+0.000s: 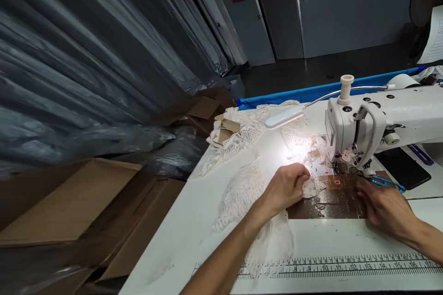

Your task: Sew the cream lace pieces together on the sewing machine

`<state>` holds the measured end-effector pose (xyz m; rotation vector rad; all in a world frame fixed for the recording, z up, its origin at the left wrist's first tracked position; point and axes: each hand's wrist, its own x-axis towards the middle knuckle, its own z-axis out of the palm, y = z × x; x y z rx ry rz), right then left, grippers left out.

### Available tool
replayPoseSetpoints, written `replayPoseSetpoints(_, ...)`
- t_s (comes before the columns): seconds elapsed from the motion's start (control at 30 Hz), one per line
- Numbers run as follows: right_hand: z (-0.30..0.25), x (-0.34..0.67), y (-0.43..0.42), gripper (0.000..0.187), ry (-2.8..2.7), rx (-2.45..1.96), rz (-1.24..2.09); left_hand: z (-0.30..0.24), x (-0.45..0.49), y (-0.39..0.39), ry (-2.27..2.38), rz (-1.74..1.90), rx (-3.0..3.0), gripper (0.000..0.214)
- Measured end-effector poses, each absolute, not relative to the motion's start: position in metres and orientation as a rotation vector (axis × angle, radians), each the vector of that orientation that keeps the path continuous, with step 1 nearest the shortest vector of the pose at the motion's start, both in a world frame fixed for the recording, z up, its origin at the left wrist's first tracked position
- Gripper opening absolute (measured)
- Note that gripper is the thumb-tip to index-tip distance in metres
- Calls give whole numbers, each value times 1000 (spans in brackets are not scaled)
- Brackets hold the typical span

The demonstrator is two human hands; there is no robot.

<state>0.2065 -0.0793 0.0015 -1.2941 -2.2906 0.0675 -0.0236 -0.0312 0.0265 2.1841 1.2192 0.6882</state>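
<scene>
My left hand (288, 185) is closed in a pinch on the edge of a white lace piece (313, 187), just in front of the sewing machine's needle area. More of the lace fabric (242, 189) trails beneath my left forearm across the table. My right hand (386, 205) is at the right of the brown taped plate (325, 207), its fingers curled and smeared by motion. Right beside its fingers are blue-handled thread snips (387, 183); whether the hand holds them is not clear. The white sewing machine (375, 120) stands over the work, its presser foot partly hidden.
A lamp (285, 117) on a bendy neck lights the lace. A black phone (403, 168) lies right of the machine head. Printed ruler markings (325, 267) run along the table's front edge. Cardboard boxes (69, 203) stand at the left, and a fan (424, 0) is at upper right.
</scene>
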Motion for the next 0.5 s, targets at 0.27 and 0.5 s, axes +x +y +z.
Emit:
replayPoseSetpoints(0.27,27,193,-71,46,-2261,-1113,728,25,-11,-40,1105,613,1725,30)
replayPoseSetpoints(0.5,30,176,-47,27,-2036,-1381,1254,33,-17,-35,1078,651,1343,42)
